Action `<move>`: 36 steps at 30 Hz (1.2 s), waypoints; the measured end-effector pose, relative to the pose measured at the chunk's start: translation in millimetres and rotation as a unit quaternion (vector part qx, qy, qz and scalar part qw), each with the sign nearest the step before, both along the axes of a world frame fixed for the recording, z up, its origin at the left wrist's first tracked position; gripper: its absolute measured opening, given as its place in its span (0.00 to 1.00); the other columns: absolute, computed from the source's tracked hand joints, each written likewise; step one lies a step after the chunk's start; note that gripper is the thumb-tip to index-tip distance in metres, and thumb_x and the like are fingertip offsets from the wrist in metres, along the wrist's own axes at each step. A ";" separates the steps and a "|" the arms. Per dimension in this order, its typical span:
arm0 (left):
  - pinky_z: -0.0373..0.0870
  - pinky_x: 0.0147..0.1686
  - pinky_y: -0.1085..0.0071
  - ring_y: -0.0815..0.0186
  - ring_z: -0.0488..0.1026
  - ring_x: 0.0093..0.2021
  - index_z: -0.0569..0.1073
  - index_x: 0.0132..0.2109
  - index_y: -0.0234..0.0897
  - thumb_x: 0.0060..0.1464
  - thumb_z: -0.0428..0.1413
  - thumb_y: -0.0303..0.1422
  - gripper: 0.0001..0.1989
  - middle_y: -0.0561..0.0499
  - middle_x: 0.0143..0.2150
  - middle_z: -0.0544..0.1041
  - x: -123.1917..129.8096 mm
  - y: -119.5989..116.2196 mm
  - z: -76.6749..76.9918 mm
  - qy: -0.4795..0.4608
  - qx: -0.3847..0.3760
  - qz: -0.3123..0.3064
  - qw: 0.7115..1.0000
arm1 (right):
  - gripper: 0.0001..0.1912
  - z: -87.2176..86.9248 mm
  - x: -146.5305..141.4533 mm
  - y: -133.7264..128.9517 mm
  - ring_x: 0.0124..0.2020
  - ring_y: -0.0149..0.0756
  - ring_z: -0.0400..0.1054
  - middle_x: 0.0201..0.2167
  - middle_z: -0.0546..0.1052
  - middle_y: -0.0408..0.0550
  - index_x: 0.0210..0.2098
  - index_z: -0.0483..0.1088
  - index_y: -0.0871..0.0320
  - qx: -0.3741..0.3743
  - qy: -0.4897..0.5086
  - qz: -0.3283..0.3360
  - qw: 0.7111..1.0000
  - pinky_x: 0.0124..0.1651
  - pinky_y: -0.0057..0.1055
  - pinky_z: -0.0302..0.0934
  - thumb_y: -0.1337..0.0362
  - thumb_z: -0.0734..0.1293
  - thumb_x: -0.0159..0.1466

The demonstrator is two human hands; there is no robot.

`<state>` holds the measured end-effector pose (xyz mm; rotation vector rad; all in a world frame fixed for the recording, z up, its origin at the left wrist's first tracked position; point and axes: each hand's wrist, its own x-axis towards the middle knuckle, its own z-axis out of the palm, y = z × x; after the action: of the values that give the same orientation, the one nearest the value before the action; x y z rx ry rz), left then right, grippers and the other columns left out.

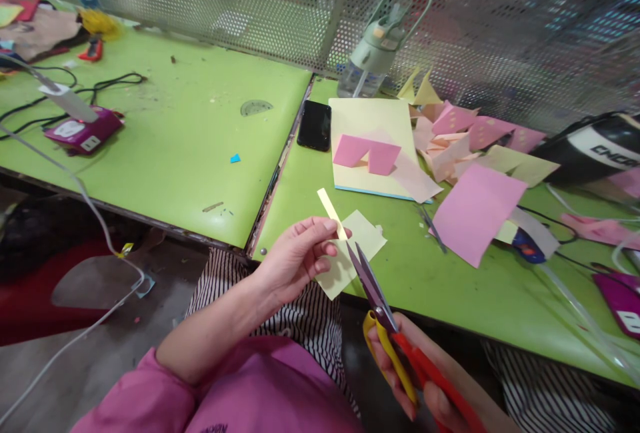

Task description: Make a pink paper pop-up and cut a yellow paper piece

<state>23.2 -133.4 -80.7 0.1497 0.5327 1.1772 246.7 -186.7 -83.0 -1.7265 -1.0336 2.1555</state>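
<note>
My left hand (295, 256) pinches a small pale yellow sheet of paper (350, 253) over the front edge of the green table (400, 266); a narrow yellow strip (331, 210) sticks up from it past my fingers. My right hand (425, 380) grips scissors (387, 316) with one yellow and one red handle. The purple blades are parted and point up into the yellow paper just right of my left fingers.
A yellow pad (373, 146) with a folded pink piece (367, 153) lies ahead, a black phone (315, 124) to its left. Pink and yellow paper scraps (465, 146) pile at right, with a large pink sheet (475, 210). A green water bottle (375, 46) stands by the mesh wall. Cables and magenta devices (83, 130) lie left.
</note>
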 end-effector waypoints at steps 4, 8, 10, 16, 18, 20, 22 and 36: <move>0.56 0.16 0.87 0.81 0.70 0.23 0.77 0.31 0.31 0.50 0.68 0.32 0.09 0.51 0.32 0.79 -0.3 0.4 0.2 0.003 0.004 -0.006 1.000 | 0.23 7.1 -1.8 0.9 0.19 0.27 0.57 0.26 0.69 0.45 0.34 0.66 0.54 0.002 -0.002 0.006 1.000 0.19 0.26 0.55 0.40 0.67 0.60; 0.56 0.16 0.88 0.81 0.70 0.23 0.77 0.31 0.31 0.50 0.68 0.31 0.09 0.51 0.32 0.80 -0.3 0.6 0.8 -0.002 0.001 -0.001 1.000 | 0.24 10.8 -4.1 1.6 0.18 0.26 0.55 0.25 0.69 0.44 0.33 0.66 0.54 0.005 -0.004 0.007 1.000 0.18 0.26 0.53 0.39 0.68 0.58; 0.57 0.16 0.88 0.81 0.70 0.23 0.77 0.31 0.31 0.50 0.68 0.31 0.09 0.51 0.32 0.80 -0.3 0.6 0.9 -0.004 0.001 -0.001 1.000 | 0.24 12.1 -4.6 1.9 0.18 0.26 0.56 0.25 0.68 0.44 0.33 0.65 0.54 0.004 -0.005 0.005 1.000 0.19 0.26 0.54 0.39 0.68 0.58; 0.57 0.16 0.88 0.81 0.70 0.23 0.77 0.31 0.30 0.51 0.67 0.31 0.08 0.51 0.32 0.80 -0.3 0.1 1.0 0.000 0.002 -0.004 1.000 | 0.24 12.8 -4.8 1.9 0.20 0.27 0.57 0.26 0.69 0.45 0.33 0.66 0.54 -0.002 -0.005 0.009 1.000 0.19 0.26 0.55 0.39 0.68 0.59; 0.56 0.16 0.88 0.81 0.70 0.23 0.77 0.31 0.31 0.51 0.67 0.31 0.08 0.51 0.32 0.80 -0.2 -0.4 1.5 0.001 0.001 -0.001 1.000 | 0.24 12.2 -4.9 1.8 0.20 0.28 0.58 0.26 0.68 0.44 0.33 0.65 0.54 -0.002 -0.004 0.011 1.000 0.20 0.26 0.55 0.39 0.68 0.59; 0.56 0.16 0.87 0.81 0.70 0.23 0.77 0.30 0.31 0.50 0.67 0.31 0.08 0.50 0.33 0.80 -0.1 -0.8 1.9 0.003 -0.002 0.002 1.000 | 0.23 11.8 -4.8 1.9 0.20 0.28 0.58 0.25 0.68 0.44 0.32 0.65 0.54 -0.001 -0.003 0.013 1.000 0.20 0.27 0.56 0.40 0.68 0.60; 0.57 0.17 0.86 0.81 0.70 0.23 0.77 0.30 0.31 0.50 0.68 0.32 0.09 0.50 0.34 0.80 -0.1 -1.0 2.2 0.009 -0.006 0.004 1.000 | 0.23 12.0 -4.7 2.2 0.20 0.29 0.58 0.25 0.67 0.44 0.32 0.64 0.54 -0.001 -0.002 0.015 1.000 0.21 0.27 0.56 0.40 0.67 0.60; 0.56 0.17 0.85 0.80 0.69 0.23 0.76 0.31 0.31 0.49 0.68 0.32 0.10 0.50 0.33 0.80 0.1 -0.4 1.0 0.014 -0.006 0.000 1.000 | 0.24 14.3 -7.0 1.1 0.19 0.27 0.56 0.26 0.68 0.44 0.34 0.64 0.54 0.007 -0.001 0.024 1.000 0.19 0.26 0.52 0.38 0.65 0.61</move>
<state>23.3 -133.8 -79.7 0.1572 0.5640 1.1728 239.7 -185.6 -68.7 -1.7143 -1.0991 2.1718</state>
